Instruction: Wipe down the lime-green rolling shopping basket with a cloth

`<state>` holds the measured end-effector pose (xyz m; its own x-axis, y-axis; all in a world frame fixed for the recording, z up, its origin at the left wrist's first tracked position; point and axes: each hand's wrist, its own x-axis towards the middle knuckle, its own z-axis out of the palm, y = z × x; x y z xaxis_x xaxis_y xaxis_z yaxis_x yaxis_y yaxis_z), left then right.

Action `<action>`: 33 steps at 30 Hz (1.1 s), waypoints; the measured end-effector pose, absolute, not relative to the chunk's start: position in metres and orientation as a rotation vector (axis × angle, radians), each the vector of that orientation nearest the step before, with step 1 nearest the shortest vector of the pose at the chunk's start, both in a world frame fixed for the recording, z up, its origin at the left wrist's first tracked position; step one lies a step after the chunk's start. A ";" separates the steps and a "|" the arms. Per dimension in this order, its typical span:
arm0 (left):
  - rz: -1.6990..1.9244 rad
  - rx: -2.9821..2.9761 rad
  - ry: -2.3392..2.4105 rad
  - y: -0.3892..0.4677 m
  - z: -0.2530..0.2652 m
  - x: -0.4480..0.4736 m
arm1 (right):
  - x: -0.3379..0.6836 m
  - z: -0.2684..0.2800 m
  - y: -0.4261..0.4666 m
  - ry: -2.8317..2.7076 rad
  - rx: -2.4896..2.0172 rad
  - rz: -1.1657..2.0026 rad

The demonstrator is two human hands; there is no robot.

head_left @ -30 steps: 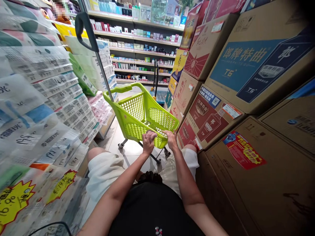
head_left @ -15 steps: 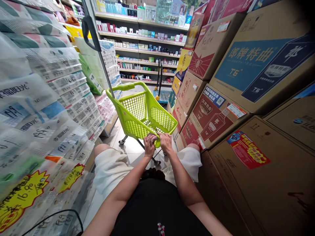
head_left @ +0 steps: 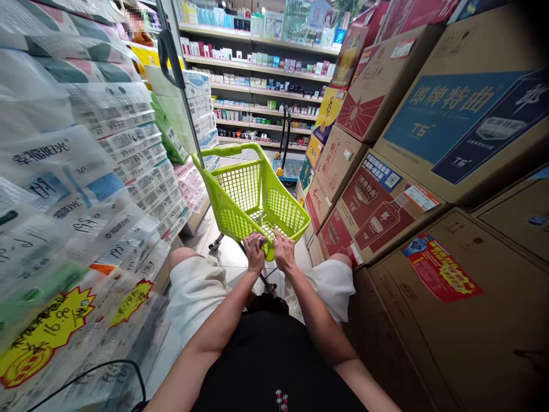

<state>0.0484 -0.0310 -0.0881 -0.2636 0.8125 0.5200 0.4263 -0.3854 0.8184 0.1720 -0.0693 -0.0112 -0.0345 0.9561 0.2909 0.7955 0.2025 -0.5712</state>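
One cart (head_left: 234, 218) sits just past the curled left hand (head_left: 256, 252) and bent right hand (head_left: 283, 252), both at its near end, its long side running ahead-left; I can't tell what they pinch.

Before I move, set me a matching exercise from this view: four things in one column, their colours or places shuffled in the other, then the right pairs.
1. shopping cart
2. starburst price sign marked 16.90
3. platform trolley
4. shorts

A. blue-decked, farther off than the cart
B. white
C. lime green, with lattice walls
D. yellow, at the lower left of the view

Pairs: 1-C, 2-D, 3-A, 4-B
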 end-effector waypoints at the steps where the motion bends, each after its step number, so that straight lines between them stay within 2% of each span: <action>1: 1.714 1.663 1.489 -0.031 -0.088 0.049 | 0.170 -0.011 -0.071 -1.856 -1.635 0.325; 18: 1.823 1.510 1.414 -0.007 -0.084 0.014 | 0.133 0.003 -0.073 -1.973 -1.661 0.355; 26: 1.806 1.393 1.452 -0.060 -0.114 0.044 | 0.141 0.001 -0.066 -2.092 -1.635 0.295; 33: 1.911 1.221 1.419 -0.023 -0.080 0.034 | 0.143 -0.016 -0.073 -2.119 -1.507 0.297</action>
<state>0.0335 -0.0225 -0.0801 -0.4985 0.7796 0.3790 0.1372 -0.3608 0.9225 0.1434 -0.0732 -0.0163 -0.2469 0.9267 0.2832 0.8130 0.3572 -0.4599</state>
